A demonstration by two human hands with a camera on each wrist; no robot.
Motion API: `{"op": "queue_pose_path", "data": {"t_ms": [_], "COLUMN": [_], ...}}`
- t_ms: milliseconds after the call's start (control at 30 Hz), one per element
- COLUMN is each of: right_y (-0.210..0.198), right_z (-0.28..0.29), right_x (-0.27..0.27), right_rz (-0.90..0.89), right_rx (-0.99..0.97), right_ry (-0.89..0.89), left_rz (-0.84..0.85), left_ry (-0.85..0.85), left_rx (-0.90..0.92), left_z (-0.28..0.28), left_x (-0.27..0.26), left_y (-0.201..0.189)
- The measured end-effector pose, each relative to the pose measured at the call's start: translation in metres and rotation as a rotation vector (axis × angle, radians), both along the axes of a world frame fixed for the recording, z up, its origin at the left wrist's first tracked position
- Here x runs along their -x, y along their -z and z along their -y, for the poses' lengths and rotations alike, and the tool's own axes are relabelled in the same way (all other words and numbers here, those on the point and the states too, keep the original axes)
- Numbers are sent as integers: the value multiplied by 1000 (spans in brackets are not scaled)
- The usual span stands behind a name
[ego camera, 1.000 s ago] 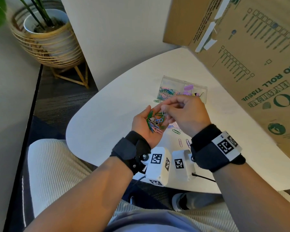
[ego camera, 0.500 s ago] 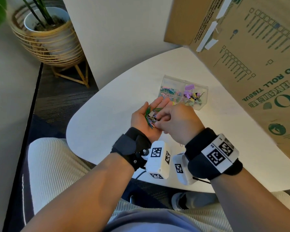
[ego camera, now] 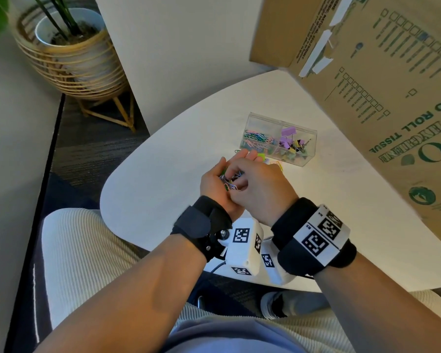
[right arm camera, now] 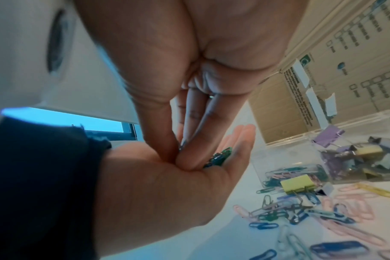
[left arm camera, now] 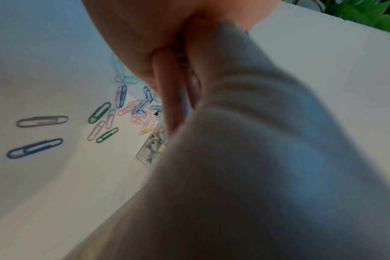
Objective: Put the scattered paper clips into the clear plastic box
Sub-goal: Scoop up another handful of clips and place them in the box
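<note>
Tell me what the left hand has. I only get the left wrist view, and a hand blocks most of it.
Observer: The left hand is palm-up with a small pile of clips in it.
Operator: And the right hand?
Observer: The right hand has its fingertips pinched together in that pile.
Operator: Which side of the box takes them?
Observer: The box has two compartments. In the head view, paper clips fill the left one and binder clips the other.
</note>
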State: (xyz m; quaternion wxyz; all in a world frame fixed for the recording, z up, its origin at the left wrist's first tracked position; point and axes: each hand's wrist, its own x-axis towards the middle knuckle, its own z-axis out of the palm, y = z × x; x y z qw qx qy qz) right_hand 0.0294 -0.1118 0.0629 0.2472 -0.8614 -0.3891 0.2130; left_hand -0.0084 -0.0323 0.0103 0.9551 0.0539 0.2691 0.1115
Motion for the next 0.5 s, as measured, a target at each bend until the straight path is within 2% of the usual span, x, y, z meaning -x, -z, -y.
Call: {"op": "queue_pose_path", "data": {"t_ms": [67, 200, 267, 333, 400, 500], "right_y": [0, -11, -19, -25, -25, -14], "right_z": [4, 13, 15, 12, 5, -12], "right_x": [-5, -17, -29, -47, -70, -104], "right_rz": [-138, -540, -624, -605, -506, -320], "right_rx": [-73, -267, -348, -440, -492, -435], "right_ry": [70, 233, 304, 388, 476, 568], "left_rz": [-17, -42, -35, -38, -39, -53], "left_ry": [7, 34, 14, -13, -14, 30], "left_rx": [-10, -29, -22, -3, 16, -3], "left_z": [-2, -8, -10, -10, -8, -2], "left_x": [-1, -1, -2, -2, -1, 1], "left_y": [2, 2, 2, 2, 3, 3]}}
